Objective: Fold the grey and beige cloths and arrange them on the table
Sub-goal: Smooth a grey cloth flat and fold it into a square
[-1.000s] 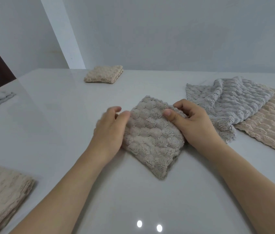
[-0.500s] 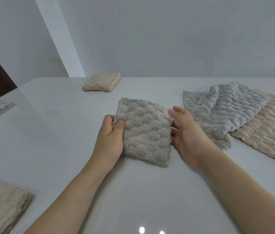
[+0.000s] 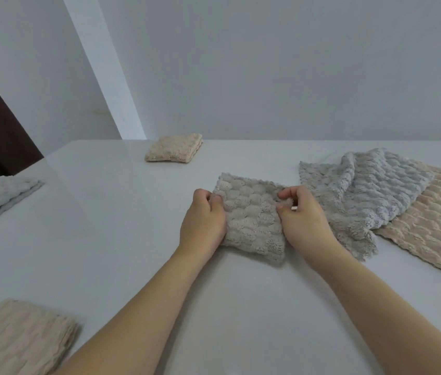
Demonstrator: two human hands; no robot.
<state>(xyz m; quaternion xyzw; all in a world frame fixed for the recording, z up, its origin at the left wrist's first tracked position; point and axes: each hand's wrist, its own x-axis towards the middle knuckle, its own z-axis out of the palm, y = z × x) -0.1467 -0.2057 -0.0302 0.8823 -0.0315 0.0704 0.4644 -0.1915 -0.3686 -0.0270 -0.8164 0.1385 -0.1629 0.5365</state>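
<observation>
Both grips pinch the folded grey cloth (image 3: 252, 220): left hand (image 3: 203, 221), right hand (image 3: 304, 219). It's swung square and lower on the worktop (image 3: 133, 239). Nearly placed.

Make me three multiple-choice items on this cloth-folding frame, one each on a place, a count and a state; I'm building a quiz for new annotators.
1. Where does the unfolded grey cloth lie?
A. Partly on the flat beige cloth, to the right of the hands
B. At the table's far left edge
C. Under the person's forearms

2. How many folded beige cloths sit on the table?
A. None
B. Two
C. Four

3. What is the state of the folded grey cloth in the middle?
A. Lying untouched
B. Held at its sides by both hands
C. Lifted high off the table

Answers:
1. A, its edge overlaps the flat beige one.
2. B, the far folded beige cloth and the near-left folded beige cloth.
3. B, the left hand and right hand grip its sides.
</observation>
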